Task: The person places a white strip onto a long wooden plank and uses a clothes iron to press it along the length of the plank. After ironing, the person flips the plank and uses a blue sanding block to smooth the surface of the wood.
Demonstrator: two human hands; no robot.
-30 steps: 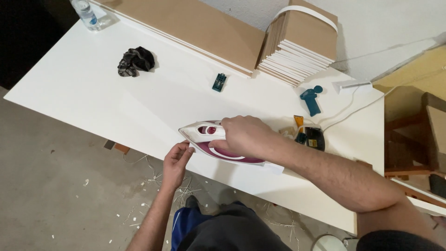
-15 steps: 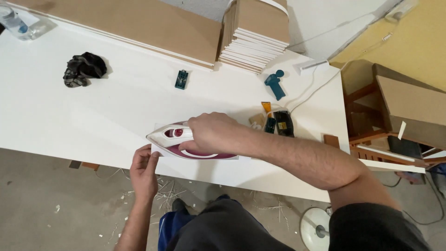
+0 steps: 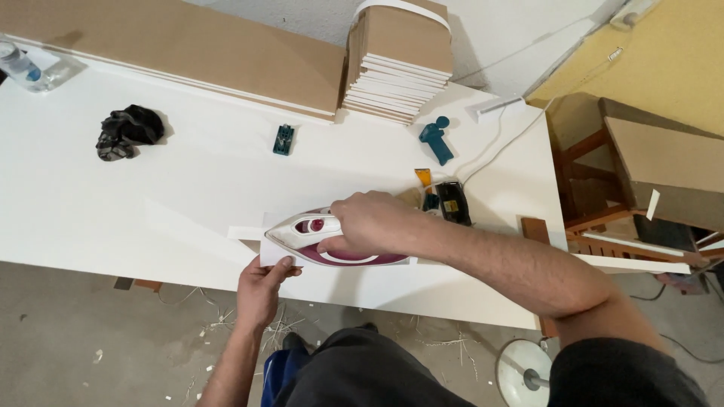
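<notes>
My right hand (image 3: 375,224) grips the handle of a white and magenta clothes iron (image 3: 311,243), which lies flat on a narrow white panel (image 3: 249,234) near the front edge of the white table (image 3: 196,181). The iron's tip points left. Just in front of the iron, my left hand (image 3: 262,290) holds the near edge of that panel between thumb and fingers. A white cord (image 3: 501,143) runs from behind my right hand toward the back right of the table.
On the table lie a black crumpled cloth (image 3: 127,131), a small teal tool (image 3: 283,139), a blue hand tool (image 3: 437,141), a black and orange tool (image 3: 449,200) and a plastic bottle (image 3: 26,66). Brown boards (image 3: 188,45) and stacked white-edged panels (image 3: 396,68) stand behind. Wooden pieces (image 3: 648,166) are at right.
The view has shifted, so everything sits further left and lower in the frame. The iron stays under my right hand on the panel; my left hand stays at the panel's near edge.
</notes>
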